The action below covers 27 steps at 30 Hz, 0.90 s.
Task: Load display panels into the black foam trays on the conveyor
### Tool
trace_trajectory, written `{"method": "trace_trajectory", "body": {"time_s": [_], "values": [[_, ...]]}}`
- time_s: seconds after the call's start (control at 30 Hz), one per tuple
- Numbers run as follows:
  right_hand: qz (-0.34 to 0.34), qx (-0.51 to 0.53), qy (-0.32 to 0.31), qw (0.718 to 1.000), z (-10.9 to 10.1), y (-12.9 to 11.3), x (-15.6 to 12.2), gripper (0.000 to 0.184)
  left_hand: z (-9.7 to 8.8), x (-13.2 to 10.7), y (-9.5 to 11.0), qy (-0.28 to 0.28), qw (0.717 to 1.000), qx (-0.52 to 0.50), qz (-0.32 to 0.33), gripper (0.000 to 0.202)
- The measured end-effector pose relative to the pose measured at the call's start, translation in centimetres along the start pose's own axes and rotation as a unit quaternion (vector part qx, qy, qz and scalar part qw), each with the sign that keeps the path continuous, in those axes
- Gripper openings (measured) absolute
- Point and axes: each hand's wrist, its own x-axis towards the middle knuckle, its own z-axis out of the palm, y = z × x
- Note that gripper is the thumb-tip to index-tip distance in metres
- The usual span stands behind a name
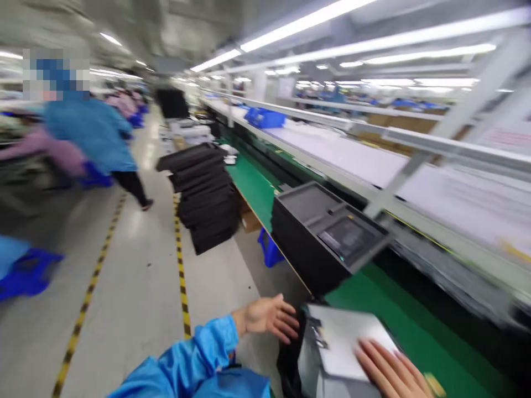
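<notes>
My left hand (271,319) reaches out in the blue sleeve with its fingers apart and nothing in it. It hovers just left of a grey-white flat panel (352,334) that lies at the bench edge with a dark clip-like fitting on its left side. My right hand (390,367) rests flat on the panel's right part, fingers stretched out and slightly blurred. A pale boxy stack shows under the panel, its make unclear. Beyond it stands a pile of black trays (315,249); the top tray holds a dark flat device (348,237).
The green bench (398,309) runs away from me under a white shelf (385,160). Tall black tray stacks (207,199) stand on the floor to the left. A blue bin (264,118) sits on the shelf. A person in blue (89,132) walks beyond the yellow-black floor line (180,265).
</notes>
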Motion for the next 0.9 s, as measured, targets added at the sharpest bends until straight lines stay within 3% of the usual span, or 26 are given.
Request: {"method": "trace_trajectory", "body": {"time_s": [0.1,0.17,0.2,0.27,0.3,0.37,0.43,0.5,0.57,0.67,0.77,0.9], "values": [[-0.125,0.031,-0.086,0.988,-1.4,-6.8,2.1,0.045,-0.3,-4.1,6.7,-0.025,0.998,0.052,0.003,0.061],[-0.118,0.079,-0.101,0.985,0.0,-9.5,5.5,0.048,-0.5,-6.1,9.3,-0.023,0.995,0.099,0.009,0.06],[-0.07,0.101,-0.075,0.99,1.0,-10.4,7.0,0.046,-0.5,-6.8,10.1,-0.012,0.993,0.115,0.029,0.059],[0.089,0.149,0.034,0.984,3.0,-11.8,9.1,0.042,-0.3,-7.4,10.8,0.032,0.984,0.141,0.101,0.055],[0.185,0.185,0.09,0.961,3.8,-12.4,9.7,0.042,-0.2,-7.3,10.9,0.058,0.976,0.154,0.142,0.053],[0.35,0.296,0.142,0.877,5.0,-13.7,10.4,0.049,0.4,-6.3,11.0,0.099,0.958,0.182,0.198,0.051],[0.435,0.397,0.127,0.798,5.5,-14.5,11.1,0.06,1.2,-4.6,11.2,0.114,0.949,0.193,0.223,0.048],[0.462,0.432,0.126,0.764,5.6,-14.2,12.1,0.062,2.1,-2.6,11.7,0.093,0.952,0.188,0.222,0.045],[0.473,0.433,0.151,0.752,5.1,-12.4,13.2,0.059,2.9,-0.7,12.7,0.042,0.963,0.175,0.202,0.045],[0.499,0.427,0.172,0.734,3.6,-6.8,14.3,0.069,2.7,1.5,15.2,0.005,0.965,0.176,0.194,0.052],[0.537,0.365,0.167,0.742,2.0,0.7,14.6,0.086,0.5,3.1,19.2,0.061,0.943,0.214,0.249,0.049],[0.567,0.268,0.154,0.763,2.8,9.6,14.8,0.079,-5.7,4.8,25.3,0.189,0.897,0.247,0.315,0.042]]}}
